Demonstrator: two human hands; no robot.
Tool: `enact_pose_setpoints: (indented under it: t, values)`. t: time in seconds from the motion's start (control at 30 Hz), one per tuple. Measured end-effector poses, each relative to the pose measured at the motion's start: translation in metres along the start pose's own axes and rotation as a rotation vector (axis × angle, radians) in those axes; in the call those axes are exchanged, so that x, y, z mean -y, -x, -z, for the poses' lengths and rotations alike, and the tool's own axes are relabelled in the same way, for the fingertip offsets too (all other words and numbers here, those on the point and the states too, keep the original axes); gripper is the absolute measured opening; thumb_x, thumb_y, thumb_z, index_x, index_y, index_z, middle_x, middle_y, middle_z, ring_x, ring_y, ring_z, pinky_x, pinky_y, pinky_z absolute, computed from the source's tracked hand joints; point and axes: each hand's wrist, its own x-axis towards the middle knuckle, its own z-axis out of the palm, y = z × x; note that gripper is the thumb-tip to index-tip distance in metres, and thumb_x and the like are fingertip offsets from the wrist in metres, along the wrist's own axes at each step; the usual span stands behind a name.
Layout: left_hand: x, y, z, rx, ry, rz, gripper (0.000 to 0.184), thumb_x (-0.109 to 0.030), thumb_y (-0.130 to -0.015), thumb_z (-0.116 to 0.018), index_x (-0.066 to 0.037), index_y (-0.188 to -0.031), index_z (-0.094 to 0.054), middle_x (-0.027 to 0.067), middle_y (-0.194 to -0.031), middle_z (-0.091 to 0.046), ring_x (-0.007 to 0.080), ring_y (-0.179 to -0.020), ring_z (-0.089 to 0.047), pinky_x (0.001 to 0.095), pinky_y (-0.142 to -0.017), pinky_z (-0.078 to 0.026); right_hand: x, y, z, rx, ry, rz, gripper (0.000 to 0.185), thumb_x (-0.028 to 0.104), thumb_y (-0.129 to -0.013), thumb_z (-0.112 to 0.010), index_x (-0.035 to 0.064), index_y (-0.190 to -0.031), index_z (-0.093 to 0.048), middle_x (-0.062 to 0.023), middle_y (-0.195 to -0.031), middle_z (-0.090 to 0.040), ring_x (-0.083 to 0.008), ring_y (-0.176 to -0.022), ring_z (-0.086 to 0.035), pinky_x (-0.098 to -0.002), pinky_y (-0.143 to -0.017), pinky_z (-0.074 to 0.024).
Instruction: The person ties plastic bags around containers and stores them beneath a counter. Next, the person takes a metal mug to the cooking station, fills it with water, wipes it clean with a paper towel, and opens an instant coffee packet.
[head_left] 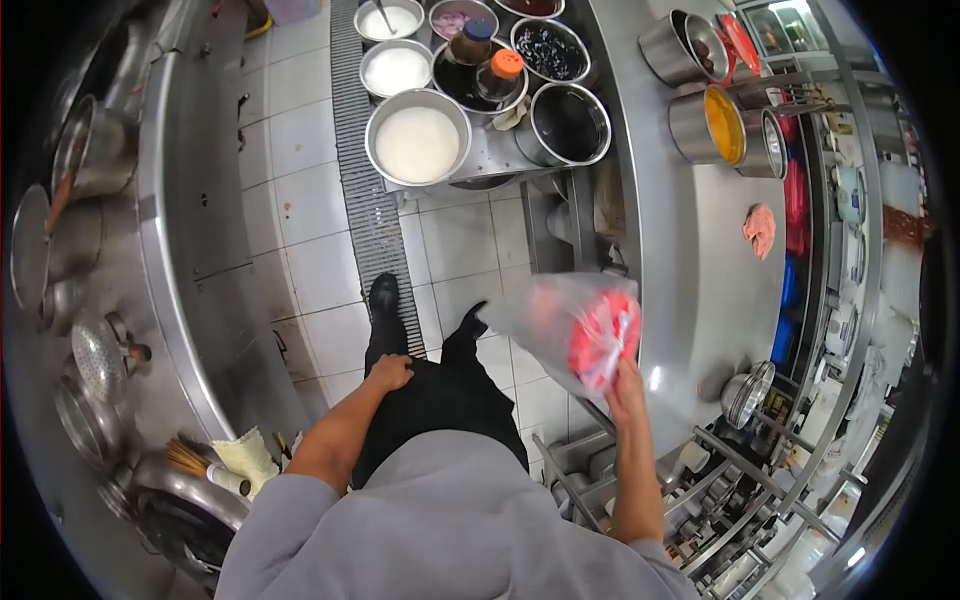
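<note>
My right hand [626,388] is closed around the gathered neck of a clear plastic bag [548,335]. Bright red and whitish contents show through the film, but I cannot make out what they are. The bag hangs beside the edge of the steel counter [690,290], its far end blurred. Down by my thigh, my left hand [392,372] has curled fingers against the black clothing [430,400]; whether anything sits in them is hidden.
Ahead, a low steel stand carries a pot of cloudy liquid [418,140], a pot of dark liquid [569,122] and an orange-capped bottle [503,70]. A pink cloth [759,231] lies on the right counter. A floor drain grate [370,210] crosses the tiles. Pots line the left side.
</note>
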Motion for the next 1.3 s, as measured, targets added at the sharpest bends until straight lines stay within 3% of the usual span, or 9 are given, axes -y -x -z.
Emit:
enact_pose_setpoints:
  t: [0.23, 0.33, 0.43, 0.57, 0.77, 0.9, 1.07, 1.17, 1.3]
  values:
    - [-0.005, 0.04, -0.014, -0.123, 0.05, 0.014, 0.037, -0.032, -0.091, -0.066, -0.016, -0.124, -0.068, 0.0076, -0.14, -0.059, 0.0326, -0.136, -0.047, 0.0532, -0.109, -0.042, -0.047, -0.168, -0.053, -0.13, -0.151, 0.186, 0.054, 0.01, -0.098, -0.048, 0.0124, -0.152, -0.041, -0.0085, -0.136, -0.059, -0.0251, -0.118, -0.064, -0.0449, -0.09, -0.059]
    - [-0.013, 0.047, -0.019, -0.201, 0.03, -0.002, 0.036, -0.031, -0.09, -0.068, -0.016, -0.123, -0.069, 0.0069, -0.139, -0.059, 0.032, -0.137, -0.046, 0.0539, -0.109, -0.041, -0.045, -0.22, -0.065, -0.151, -0.301, 0.417, 0.036, 0.015, -0.101, -0.046, 0.0131, -0.137, -0.048, -0.0099, -0.127, -0.061, -0.0247, -0.107, -0.067, -0.046, -0.089, -0.0589]
    - [-0.024, 0.047, -0.024, -0.243, 0.034, -0.012, 0.035, -0.031, -0.09, -0.068, -0.016, -0.121, -0.069, 0.0062, -0.139, -0.059, 0.0312, -0.138, -0.045, 0.0565, -0.11, -0.039, -0.035, -0.273, -0.058, -0.194, -0.324, 0.408, 0.043, 0.011, -0.1, -0.047, 0.0117, -0.142, -0.048, -0.0073, -0.135, -0.06, -0.0244, -0.118, -0.063, -0.0451, -0.087, -0.0595]
    - [-0.037, 0.045, -0.03, -0.233, 0.015, 0.019, 0.033, -0.031, -0.09, -0.067, -0.017, -0.12, -0.069, 0.0051, -0.138, -0.06, 0.0296, -0.14, -0.043, 0.0628, -0.111, -0.034, -0.004, -0.338, -0.059, -0.12, -0.369, 0.378, 0.038, 0.027, -0.106, -0.05, 0.0073, -0.138, -0.052, -0.0074, -0.138, -0.058, -0.023, -0.124, -0.06, -0.0427, -0.101, -0.0531]
    - [-0.038, 0.005, -0.017, -0.261, -0.018, 0.064, 0.032, -0.033, -0.089, -0.07, -0.017, -0.117, -0.07, 0.0022, -0.125, -0.067, 0.0262, -0.132, -0.051, 0.0694, -0.111, -0.029, 0.074, -0.418, -0.12, -0.069, -0.252, 0.692, 0.042, 0.028, -0.105, -0.049, 0.0072, -0.141, -0.051, -0.0095, -0.137, -0.058, -0.0248, -0.124, -0.06, -0.0419, -0.108, -0.0481]
    - [-0.017, -0.02, -0.019, -0.288, 0.001, 0.013, 0.032, -0.033, -0.088, -0.071, -0.017, -0.115, -0.071, 0.0024, -0.119, -0.069, 0.0251, -0.124, -0.056, 0.0626, -0.113, -0.03, 0.105, -0.462, -0.127, -0.061, -0.162, 0.767, 0.046, 0.028, -0.102, -0.055, 0.0048, -0.142, -0.051, -0.013, -0.141, -0.055, -0.0294, -0.127, -0.056, -0.0444, -0.108, -0.0474]
    - [-0.021, -0.028, 0.001, -0.305, 0.012, -0.032, 0.031, -0.03, -0.087, -0.071, -0.013, -0.112, -0.071, 0.0064, -0.109, -0.071, 0.0286, -0.11, -0.062, 0.0465, -0.105, -0.04, 0.078, -0.489, -0.087, -0.462, 0.387, 0.858, 0.052, 0.029, -0.099, -0.062, 0.0017, -0.142, -0.05, -0.0173, -0.146, -0.051, -0.0351, -0.131, -0.052, -0.0475, -0.108, -0.0464]
    - [-0.019, -0.03, 0.005, -0.328, 0.108, 0.01, 0.029, -0.028, -0.086, -0.07, -0.012, -0.111, -0.072, 0.0071, -0.107, -0.071, 0.0293, -0.107, -0.062, 0.045, -0.102, -0.041, 0.028, -0.489, -0.063, -0.942, 1.46, 1.222, 0.051, 0.024, -0.095, -0.066, -0.0005, -0.138, -0.054, -0.0199, -0.148, -0.05, -0.0404, -0.132, -0.05, -0.0498, -0.109, -0.0447]
    - [-0.017, -0.033, 0.01, -0.37, 0.134, -0.003, 0.027, -0.027, -0.086, -0.07, -0.01, -0.107, -0.072, 0.0081, -0.104, -0.071, 0.0301, -0.102, -0.063, 0.044, -0.098, -0.043, -0.002, -0.471, -0.025, -0.755, 1.593, 1.351, 0.043, 0.015, -0.088, -0.066, 0.009, -0.131, -0.064, -0.0217, -0.149, -0.05, -0.0435, -0.132, -0.051, -0.0526, -0.108, -0.0433]
